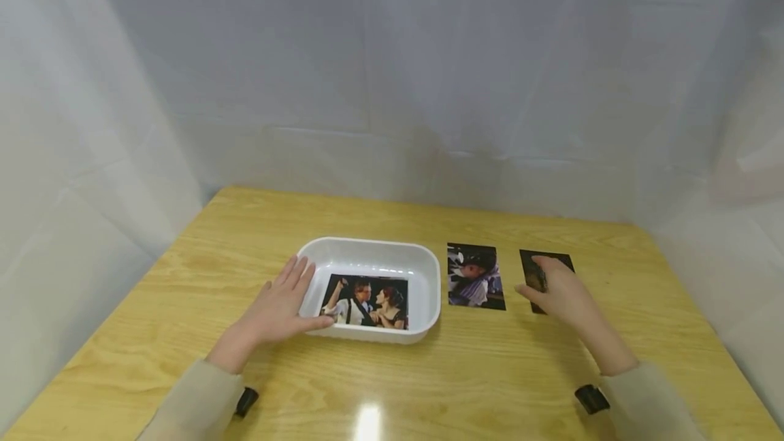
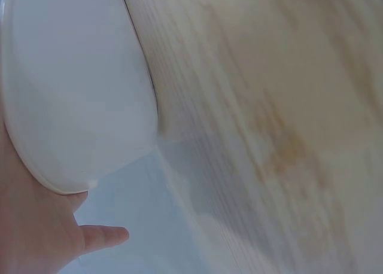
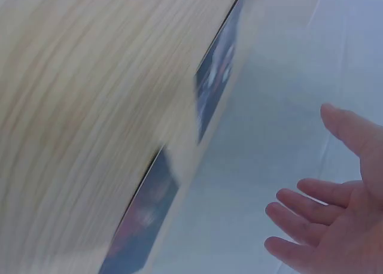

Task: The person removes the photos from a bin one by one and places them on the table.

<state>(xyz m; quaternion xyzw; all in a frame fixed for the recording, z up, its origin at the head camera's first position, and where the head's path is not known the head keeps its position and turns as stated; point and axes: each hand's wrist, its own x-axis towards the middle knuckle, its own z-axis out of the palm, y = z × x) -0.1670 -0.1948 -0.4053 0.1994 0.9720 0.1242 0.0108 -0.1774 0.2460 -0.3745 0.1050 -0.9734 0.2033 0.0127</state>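
Wooden table [image 1: 490, 373], no legible writing; left hand [image 1: 283, 305] flat against white tray [image 1: 429, 291], right hand [image 1: 560, 295] relaxed over dark photo [image 1: 563, 260].

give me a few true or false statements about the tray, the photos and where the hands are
1. One photo lies inside the white tray. True: the photo in the tray lies flat on its floor.
2. The left hand rests on the tray's right side. False: it lies against the tray's left side, thumb at the near rim.
3. Two photos lie on the wooden table to the right of the tray. True: the middle photo and the far right photo.
4. The right hand is over the middle photo. False: it is over the far right photo, partly covering it.
5. The right hand is closed in a fist. False: its fingers are spread and relaxed.
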